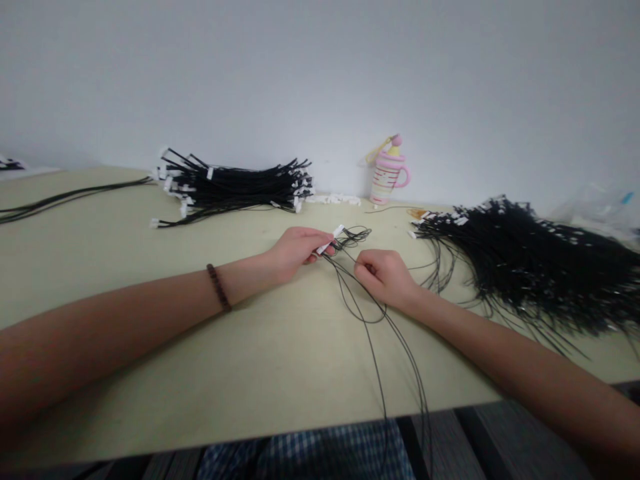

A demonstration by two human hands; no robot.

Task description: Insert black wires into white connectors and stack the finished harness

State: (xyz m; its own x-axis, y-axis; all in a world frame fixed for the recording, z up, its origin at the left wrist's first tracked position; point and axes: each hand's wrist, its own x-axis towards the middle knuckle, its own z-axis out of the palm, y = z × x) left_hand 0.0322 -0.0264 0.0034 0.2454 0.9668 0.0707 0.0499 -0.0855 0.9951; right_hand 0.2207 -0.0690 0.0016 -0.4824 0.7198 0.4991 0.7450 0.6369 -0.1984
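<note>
Near the middle of the table, my left hand (299,252) pinches a long white connector (330,240) between thumb and fingers. Thin black wires (356,235) loop out on the connector's far side. More wires trail from it toward me and hang over the table's front edge. Just to the right, my right hand (384,275) is closed, its fingers curled around a thin black wire that runs to the connector. The wire's end inside the fingers is hidden.
A bundle of black cables with white connectors (235,187) lies at the back left. On the right is a large heap of black wires (535,267). Small white pieces (334,199) and a pink cup-shaped object (384,179) are by the wall. A plastic bag (603,208) sits far right.
</note>
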